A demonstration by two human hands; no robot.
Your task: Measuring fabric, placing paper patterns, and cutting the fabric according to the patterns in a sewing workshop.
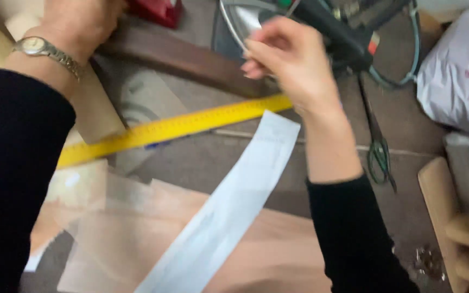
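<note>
My left hand (80, 21), a metal watch on its wrist, presses palm-down on the dark wooden strip (191, 62) near the top edge, its fingers hidden, so I cannot tell whether it grips. Below lies the long yellow ruler (175, 127), slanting, and a long strip of pale paper (234, 206) crosses the tan sheet toward my right hand (291, 62). That hand's fingertips are pinched together just above the ruler's end; what they pinch I cannot make out. The paper lies loose, so my sleeve could drag it askew, and the green-handled scissors (378, 146) lie close to my right forearm.
</note>
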